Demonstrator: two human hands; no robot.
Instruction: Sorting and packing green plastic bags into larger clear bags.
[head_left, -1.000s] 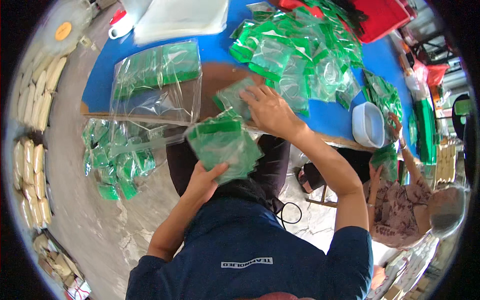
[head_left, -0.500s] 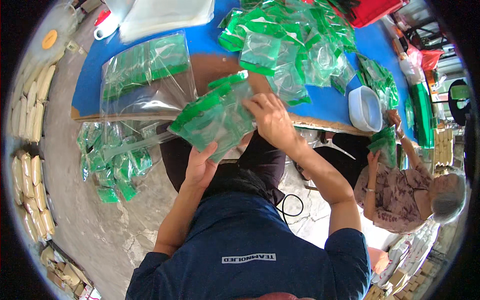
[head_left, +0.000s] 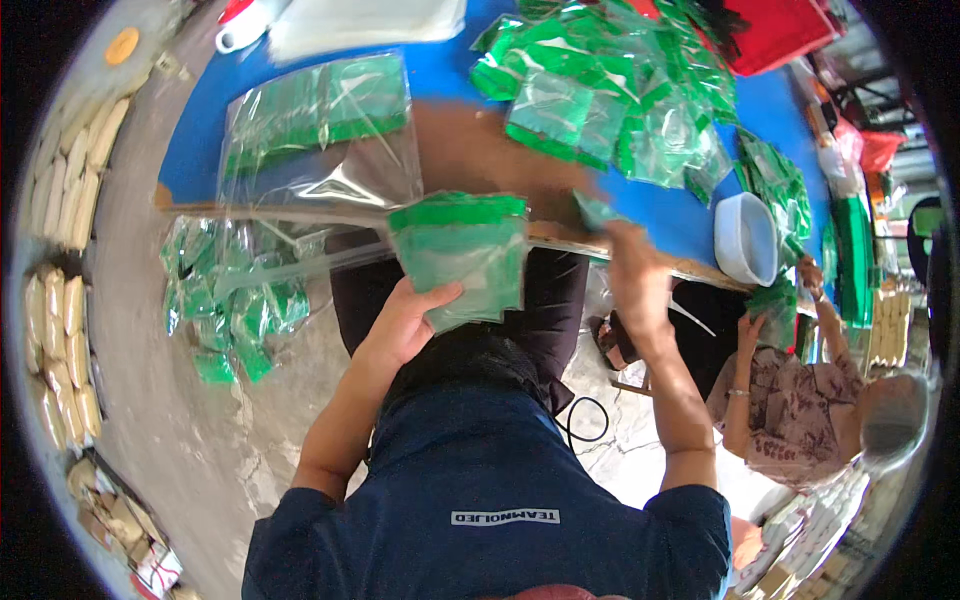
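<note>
Green packets [head_left: 458, 252] in left hand [head_left: 404, 320]

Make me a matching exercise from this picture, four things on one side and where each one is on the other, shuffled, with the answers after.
Column 1
1. Stack of green-and-clear pouches
2. White tub
3. Large clear bag
4. White container with a red top

Column 2
A. At the far left of the blue table
B. Held in the left hand
C. On the right, by the table's near edge
D. On the table's left side, overhanging its near edge

Pairs: 1-B, 2-C, 3-D, 4-A
</note>
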